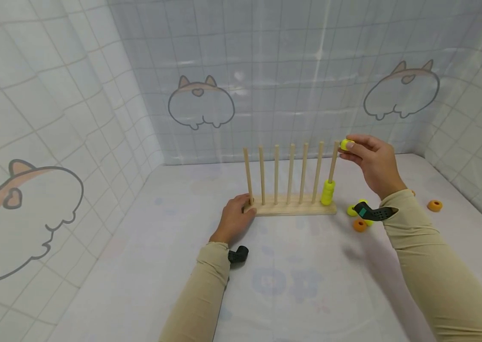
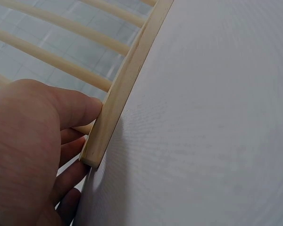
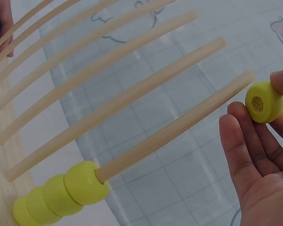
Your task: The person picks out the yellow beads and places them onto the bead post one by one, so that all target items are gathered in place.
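A wooden peg rack (image 1: 290, 209) with a row of several upright dowels stands on the table. My left hand (image 1: 236, 216) grips the left end of its base, thumb on the front edge in the left wrist view. Several yellow beads (image 3: 61, 193) are stacked at the bottom of the rightmost dowel (image 3: 179, 127). My right hand (image 1: 375, 159) pinches another yellow bead (image 3: 265, 101) between thumb and fingers. That bead is beside the top of the rightmost dowel, its hole facing the tip, apart from it in the right wrist view.
Right of the rack, under my right wrist, lie loose yellow beads (image 1: 352, 210) and an orange bead (image 1: 360, 225). Another orange bead (image 1: 435, 205) lies farther right. Tile-patterned sheets (image 1: 266, 71) hang behind and at both sides of the table.
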A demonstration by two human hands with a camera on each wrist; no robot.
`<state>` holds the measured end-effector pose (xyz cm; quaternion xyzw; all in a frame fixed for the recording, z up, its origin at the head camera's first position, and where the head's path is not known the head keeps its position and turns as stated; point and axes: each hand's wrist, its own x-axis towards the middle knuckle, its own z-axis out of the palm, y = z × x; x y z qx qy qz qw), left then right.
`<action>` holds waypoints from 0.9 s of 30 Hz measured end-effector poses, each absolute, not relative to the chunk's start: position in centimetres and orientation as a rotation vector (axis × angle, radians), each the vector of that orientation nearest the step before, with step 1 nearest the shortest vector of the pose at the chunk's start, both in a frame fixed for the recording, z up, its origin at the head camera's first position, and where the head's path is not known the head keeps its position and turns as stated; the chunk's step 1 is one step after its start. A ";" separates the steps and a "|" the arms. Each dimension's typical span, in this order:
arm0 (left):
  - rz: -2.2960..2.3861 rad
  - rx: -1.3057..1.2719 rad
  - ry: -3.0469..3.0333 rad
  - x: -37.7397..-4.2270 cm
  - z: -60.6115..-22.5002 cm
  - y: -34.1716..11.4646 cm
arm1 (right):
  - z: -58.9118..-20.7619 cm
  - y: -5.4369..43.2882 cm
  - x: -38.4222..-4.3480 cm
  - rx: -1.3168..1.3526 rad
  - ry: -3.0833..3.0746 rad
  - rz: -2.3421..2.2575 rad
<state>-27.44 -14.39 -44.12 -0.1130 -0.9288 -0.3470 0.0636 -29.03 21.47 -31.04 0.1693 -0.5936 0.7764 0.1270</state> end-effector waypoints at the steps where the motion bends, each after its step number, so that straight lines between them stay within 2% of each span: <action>1: -1.047 -0.341 -2.805 -27.4 -44.1 -14.4 | -31.0 21.5 -29.0 0.493 -1.728 2.258; 27: -1.054 -0.353 -2.782 -27.6 -44.3 -14.4 | -29.8 21.0 -29.2 0.495 -1.728 2.239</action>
